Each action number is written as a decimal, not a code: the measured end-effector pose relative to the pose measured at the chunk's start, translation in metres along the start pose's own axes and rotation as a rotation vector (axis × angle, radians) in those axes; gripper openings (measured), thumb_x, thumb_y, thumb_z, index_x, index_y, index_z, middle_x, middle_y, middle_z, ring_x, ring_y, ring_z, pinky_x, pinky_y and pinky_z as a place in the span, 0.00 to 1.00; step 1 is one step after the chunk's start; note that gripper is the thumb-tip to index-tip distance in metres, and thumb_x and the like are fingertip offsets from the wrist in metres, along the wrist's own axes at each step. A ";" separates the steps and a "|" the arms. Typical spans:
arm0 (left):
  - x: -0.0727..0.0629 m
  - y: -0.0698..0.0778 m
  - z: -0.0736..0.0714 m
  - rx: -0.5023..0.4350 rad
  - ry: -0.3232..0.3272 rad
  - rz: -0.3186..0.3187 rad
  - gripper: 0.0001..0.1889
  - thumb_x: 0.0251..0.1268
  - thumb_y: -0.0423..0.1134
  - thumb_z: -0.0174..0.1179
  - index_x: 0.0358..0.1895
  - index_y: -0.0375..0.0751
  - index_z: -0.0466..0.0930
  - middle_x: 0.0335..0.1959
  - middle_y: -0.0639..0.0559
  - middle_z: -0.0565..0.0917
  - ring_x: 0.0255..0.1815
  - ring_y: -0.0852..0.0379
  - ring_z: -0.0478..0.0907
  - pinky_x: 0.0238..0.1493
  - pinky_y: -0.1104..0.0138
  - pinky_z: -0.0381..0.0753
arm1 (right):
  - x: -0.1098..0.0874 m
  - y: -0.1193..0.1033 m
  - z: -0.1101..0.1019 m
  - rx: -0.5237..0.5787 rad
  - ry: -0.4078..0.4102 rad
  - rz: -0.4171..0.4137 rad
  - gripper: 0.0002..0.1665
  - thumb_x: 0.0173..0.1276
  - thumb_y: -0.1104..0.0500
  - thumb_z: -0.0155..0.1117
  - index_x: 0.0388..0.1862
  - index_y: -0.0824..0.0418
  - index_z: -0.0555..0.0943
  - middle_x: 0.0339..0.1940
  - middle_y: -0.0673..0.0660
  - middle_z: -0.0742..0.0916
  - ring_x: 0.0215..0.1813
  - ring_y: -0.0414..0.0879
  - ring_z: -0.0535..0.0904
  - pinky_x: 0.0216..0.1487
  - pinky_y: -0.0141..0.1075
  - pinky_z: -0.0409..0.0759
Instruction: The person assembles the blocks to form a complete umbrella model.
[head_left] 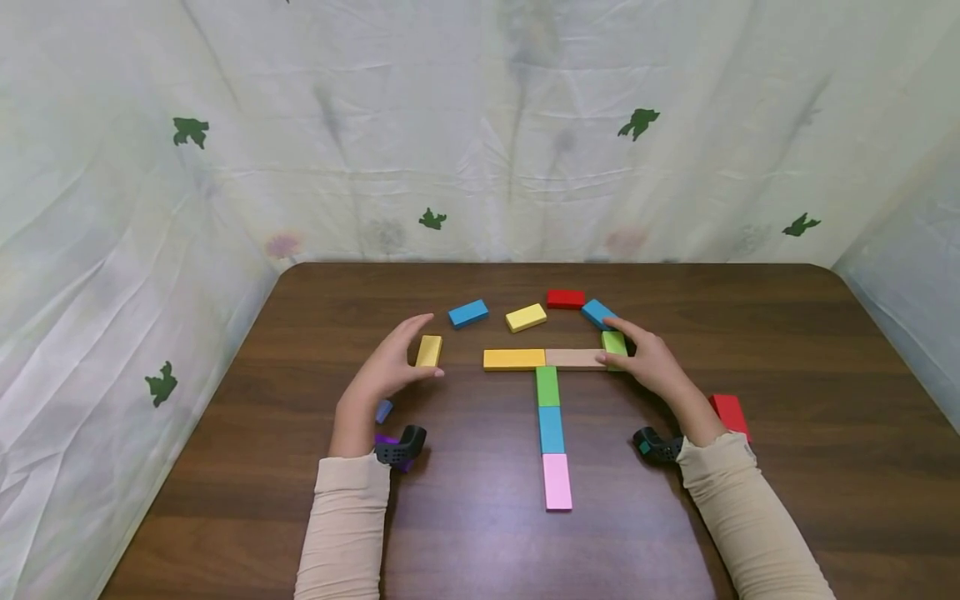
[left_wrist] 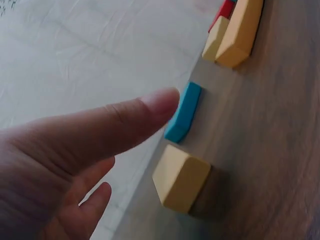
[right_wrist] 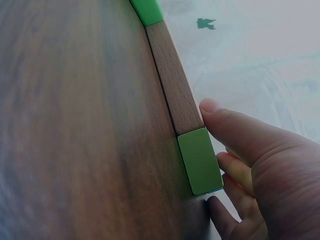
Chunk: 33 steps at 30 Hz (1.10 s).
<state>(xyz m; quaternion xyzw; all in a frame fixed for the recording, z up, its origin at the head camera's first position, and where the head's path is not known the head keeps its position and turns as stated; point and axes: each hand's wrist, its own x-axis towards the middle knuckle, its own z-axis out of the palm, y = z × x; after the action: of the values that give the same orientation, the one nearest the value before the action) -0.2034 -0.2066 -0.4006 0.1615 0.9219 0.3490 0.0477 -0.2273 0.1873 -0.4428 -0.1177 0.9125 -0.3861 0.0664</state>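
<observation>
My left hand (head_left: 390,362) spreads its thumb and fingers around a pale yellow block (head_left: 430,351). In the left wrist view a gap shows between the thumb and this yellow block (left_wrist: 182,177). My right hand (head_left: 648,358) spans a green block (head_left: 615,342). Its thumb is over the seam between this green block (right_wrist: 201,162) and a plain wooden block (right_wrist: 175,80), its other fingers behind; exact contact is unclear. An orange-yellow block (head_left: 514,360) and the wooden block form a bar, with a green block (head_left: 547,387), blue block (head_left: 551,430) and pink block (head_left: 557,482) lined up below.
At the back lie a blue block (head_left: 468,313), a yellow block (head_left: 526,317), a red block (head_left: 566,299) and another blue block (head_left: 597,313). A red block (head_left: 731,417) sits by the right forearm. A purple block (head_left: 405,466) is partly hidden by the left wrist camera.
</observation>
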 end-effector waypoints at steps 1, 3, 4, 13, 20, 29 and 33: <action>0.000 -0.002 0.000 0.001 -0.006 -0.009 0.44 0.47 0.42 0.69 0.68 0.38 0.53 0.67 0.43 0.57 0.66 0.46 0.52 0.62 0.52 0.54 | 0.000 0.000 0.000 0.002 0.000 0.001 0.43 0.58 0.44 0.63 0.68 0.57 0.60 0.66 0.64 0.64 0.65 0.60 0.56 0.59 0.56 0.57; 0.000 -0.005 0.001 -0.001 -0.017 -0.029 0.44 0.48 0.42 0.69 0.68 0.38 0.53 0.67 0.42 0.57 0.66 0.45 0.52 0.62 0.52 0.53 | 0.000 0.000 0.000 0.003 0.000 0.003 0.43 0.57 0.43 0.62 0.68 0.57 0.60 0.66 0.64 0.64 0.65 0.60 0.56 0.59 0.56 0.57; -0.001 -0.007 0.001 -0.003 -0.022 -0.040 0.44 0.48 0.42 0.68 0.68 0.38 0.53 0.67 0.42 0.56 0.66 0.45 0.51 0.62 0.52 0.53 | 0.000 0.000 0.000 0.004 -0.001 0.003 0.43 0.57 0.43 0.62 0.68 0.57 0.60 0.66 0.64 0.64 0.65 0.60 0.56 0.59 0.56 0.57; 0.000 -0.017 0.005 0.032 -0.070 -0.083 0.43 0.50 0.40 0.67 0.67 0.35 0.53 0.66 0.39 0.57 0.65 0.44 0.53 0.62 0.52 0.53 | 0.000 0.001 0.000 0.006 0.000 -0.004 0.44 0.56 0.41 0.62 0.68 0.57 0.60 0.66 0.63 0.64 0.66 0.60 0.56 0.59 0.56 0.56; 0.000 -0.021 0.007 0.040 -0.055 -0.053 0.40 0.50 0.37 0.66 0.66 0.33 0.56 0.64 0.37 0.60 0.63 0.43 0.57 0.61 0.52 0.55 | 0.000 0.001 -0.001 0.008 0.001 -0.006 0.43 0.57 0.42 0.62 0.68 0.56 0.61 0.66 0.63 0.64 0.66 0.59 0.56 0.59 0.55 0.57; 0.000 -0.023 0.009 0.038 -0.009 -0.028 0.36 0.51 0.37 0.66 0.63 0.32 0.60 0.60 0.37 0.65 0.60 0.43 0.61 0.59 0.52 0.58 | -0.001 0.000 -0.002 0.010 0.002 -0.010 0.43 0.57 0.42 0.62 0.68 0.57 0.61 0.66 0.63 0.64 0.66 0.60 0.56 0.59 0.56 0.57; 0.001 -0.021 0.009 0.027 0.020 -0.043 0.35 0.52 0.39 0.65 0.63 0.34 0.61 0.61 0.39 0.64 0.61 0.45 0.60 0.60 0.53 0.58 | -0.001 0.001 -0.001 0.015 0.004 -0.011 0.43 0.57 0.42 0.62 0.68 0.57 0.61 0.66 0.63 0.64 0.66 0.60 0.56 0.59 0.56 0.57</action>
<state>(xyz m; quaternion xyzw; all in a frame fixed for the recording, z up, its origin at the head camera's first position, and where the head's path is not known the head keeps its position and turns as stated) -0.2084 -0.2157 -0.4209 0.1390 0.9302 0.3368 0.0437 -0.2272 0.1890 -0.4427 -0.1214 0.9090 -0.3937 0.0634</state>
